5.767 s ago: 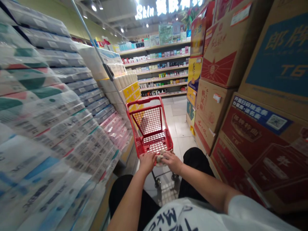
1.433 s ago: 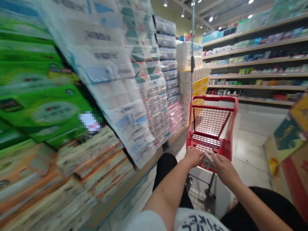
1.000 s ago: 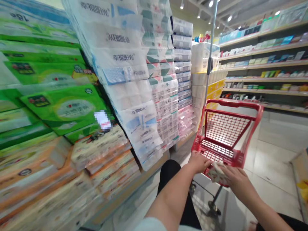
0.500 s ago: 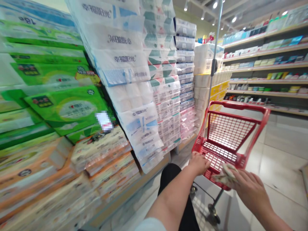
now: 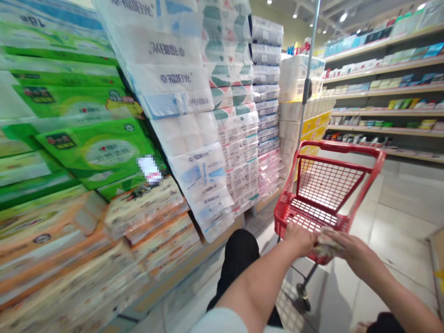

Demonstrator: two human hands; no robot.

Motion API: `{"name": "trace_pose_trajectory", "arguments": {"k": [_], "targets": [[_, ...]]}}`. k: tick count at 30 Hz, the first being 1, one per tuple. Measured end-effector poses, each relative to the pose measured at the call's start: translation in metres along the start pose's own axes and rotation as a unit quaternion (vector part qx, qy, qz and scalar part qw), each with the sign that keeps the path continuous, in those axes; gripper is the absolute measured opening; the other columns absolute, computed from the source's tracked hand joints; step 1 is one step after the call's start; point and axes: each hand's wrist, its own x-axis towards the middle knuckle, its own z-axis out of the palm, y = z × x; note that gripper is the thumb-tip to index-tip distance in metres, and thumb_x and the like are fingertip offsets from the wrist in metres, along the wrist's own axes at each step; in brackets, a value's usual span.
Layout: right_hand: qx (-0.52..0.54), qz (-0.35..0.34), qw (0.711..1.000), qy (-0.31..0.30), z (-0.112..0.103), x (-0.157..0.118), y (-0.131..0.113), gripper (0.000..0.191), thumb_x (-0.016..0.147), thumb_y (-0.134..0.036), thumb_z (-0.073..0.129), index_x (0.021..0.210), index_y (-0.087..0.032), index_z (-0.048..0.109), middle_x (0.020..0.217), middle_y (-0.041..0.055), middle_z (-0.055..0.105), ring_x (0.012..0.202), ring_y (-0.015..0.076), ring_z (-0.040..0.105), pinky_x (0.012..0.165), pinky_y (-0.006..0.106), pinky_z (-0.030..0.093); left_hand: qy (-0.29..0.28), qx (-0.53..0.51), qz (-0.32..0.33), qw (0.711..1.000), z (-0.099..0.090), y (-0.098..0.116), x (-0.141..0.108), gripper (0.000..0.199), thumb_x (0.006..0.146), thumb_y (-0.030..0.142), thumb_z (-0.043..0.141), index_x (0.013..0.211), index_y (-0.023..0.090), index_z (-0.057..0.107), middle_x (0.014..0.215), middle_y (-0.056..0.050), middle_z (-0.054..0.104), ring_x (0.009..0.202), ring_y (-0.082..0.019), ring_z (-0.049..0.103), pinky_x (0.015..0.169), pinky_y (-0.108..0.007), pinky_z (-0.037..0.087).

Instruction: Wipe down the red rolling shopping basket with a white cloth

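Observation:
A crumpled whitish cloth [image 5: 326, 243] is bunched in my right hand [image 5: 352, 252], whose fingers are closed over it. Beside it, my left hand [image 5: 299, 238] has its fingers curled and meets the cloth's left side; what those fingers grip is hidden. Both hands are in front of the near rim of a red shopping cart [image 5: 285, 222]. The cart has a lattice basket and a lattice flap, and it stands on small wheels.
Green tissue packs [image 5: 100, 148] and orange-and-cream packs [image 5: 156, 208] are stacked at left. Tall white toilet-roll packs [image 5: 183, 92] lean beside them. A metal pole [image 5: 308, 69] rises behind the cart. Stocked shelves [image 5: 385, 90] line the back right. My bent knee [image 5: 243, 249] is close to the stacks.
My left hand has moved right along the cart's near side to the cloth. My right hand and the cloth have shifted slightly left and up. The view has tilted a little.

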Motion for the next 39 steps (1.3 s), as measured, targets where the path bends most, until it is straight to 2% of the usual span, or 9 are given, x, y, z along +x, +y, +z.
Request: {"name": "trace_pose_trajectory", "arguments": {"k": [6, 11, 14, 16, 19, 24, 28, 31, 39], "targets": [[0.0, -0.107, 0.993, -0.043, 0.005, -0.018, -0.029, 0.048, 0.082, -0.011, 0.042, 0.122, -0.029, 0.061, 0.124, 0.0089, 0.062, 0.11, 0.0277, 0.058, 0.091, 0.045, 0.052, 0.021, 0.007, -0.03, 0.999, -0.009, -0.005, -0.001, 0.045, 0.097, 0.044, 0.026, 0.098, 0.029, 0.068, 0.096, -0.002, 0.072, 0.097, -0.02, 0.062, 0.09, -0.039, 0.039], [0.041, -0.012, 0.998, 0.036, 0.014, -0.037, -0.059, 0.04, 0.083, -0.013, 0.041, 0.113, -0.022, 0.065, 0.118, 0.0089, 0.061, 0.109, 0.0241, 0.057, 0.092, 0.04, 0.051, 0.037, -0.01, -0.043, 0.998, -0.015, -0.017, 0.002, 0.052, 0.098, 0.042, 0.022, 0.094, 0.023, 0.069, 0.096, -0.007, 0.072, 0.095, -0.02, 0.062, 0.086, -0.037, 0.039], [0.061, 0.07, 0.995, 0.035, 0.024, -0.042, -0.062, 0.032, 0.084, -0.017, 0.043, 0.105, -0.021, 0.067, 0.114, 0.0087, 0.061, 0.109, 0.0234, 0.056, 0.091, 0.036, 0.05, 0.046, -0.018, -0.04, 0.998, -0.01, -0.025, 0.008, 0.054, 0.099, 0.041, 0.02, 0.09, 0.022, 0.07, 0.091, -0.008, 0.073, 0.092, -0.02, 0.063, 0.085, -0.038, 0.038], [0.064, 0.111, 0.992, -0.004, 0.032, -0.045, -0.064, 0.032, 0.083, -0.017, 0.044, 0.105, -0.022, 0.066, 0.116, 0.0079, 0.06, 0.11, 0.023, 0.055, 0.09, 0.034, 0.049, 0.054, -0.019, -0.044, 0.997, -0.007, -0.029, 0.011, 0.059, 0.099, 0.042, 0.017, 0.086, 0.021, 0.07, 0.09, -0.008, 0.073, 0.091, -0.02, 0.063, 0.086, -0.038, 0.037], [0.042, 0.186, 0.978, -0.088, 0.04, -0.052, -0.067, 0.033, 0.077, -0.013, 0.048, 0.101, -0.024, 0.066, 0.097, 0.0047, 0.063, 0.092, 0.0205, 0.058, 0.074, 0.028, 0.049, 0.064, -0.017, -0.052, 0.996, -0.007, -0.033, 0.01, 0.06, 0.098, 0.045, 0.017, 0.086, 0.02, 0.071, 0.091, -0.009, 0.073, 0.09, -0.02, 0.062, 0.085, -0.037, 0.036], [0.067, 0.167, 0.981, -0.07, 0.047, -0.048, -0.074, 0.031, 0.082, -0.018, 0.049, 0.108, -0.022, 0.064, 0.098, 0.0071, 0.06, 0.092, 0.0208, 0.056, 0.076, 0.028, 0.046, 0.071, -0.025, -0.063, 0.995, -0.011, -0.037, 0.006, 0.059, 0.098, 0.045, 0.021, 0.084, 0.02, 0.072, 0.089, -0.007, 0.073, 0.09, -0.018, 0.062, 0.086, -0.035, 0.034], [0.064, 0.211, 0.971, -0.095, 0.051, -0.04, -0.078, 0.02, 0.082, -0.025, 0.055, 0.099, -0.021, 0.066, 0.088, 0.0056, 0.06, 0.079, 0.0188, 0.056, 0.066, 0.026, 0.044, 0.072, -0.036, -0.069, 0.994, -0.01, -0.039, 0.005, 0.057, 0.098, 0.046, 0.024, 0.085, 0.021, 0.073, 0.088, -0.007, 0.073, 0.089, -0.018, 0.062, 0.087, -0.035, 0.032], [0.076, 0.209, 0.971, -0.09, 0.055, -0.038, -0.081, 0.018, 0.084, -0.029, 0.054, 0.097, -0.022, 0.066, 0.093, 0.0066, 0.061, 0.083, 0.0187, 0.056, 0.07, 0.026, 0.045, 0.072, -0.047, -0.073, 0.994, -0.007, -0.039, 0.006, 0.057, 0.098, 0.046, 0.025, 0.083, 0.02, 0.073, 0.088, -0.007, 0.073, 0.089, -0.018, 0.061, 0.089, -0.036, 0.031], [0.126, 0.317, 0.938, -0.061, 0.063, -0.034, -0.092, 0.025, 0.075, -0.039, 0.064, 0.089, -0.019, 0.066, 0.097, 0.0084, 0.065, 0.09, 0.0224, 0.06, 0.079, 0.031, 0.046, 0.078, -0.063, -0.074, 0.992, 0.001, -0.037, 0.004, 0.049, 0.097, 0.043, 0.028, 0.089, 0.023, 0.072, 0.094, -0.003, 0.073, 0.095, -0.019, 0.056, 0.093, -0.037, 0.026]]}}
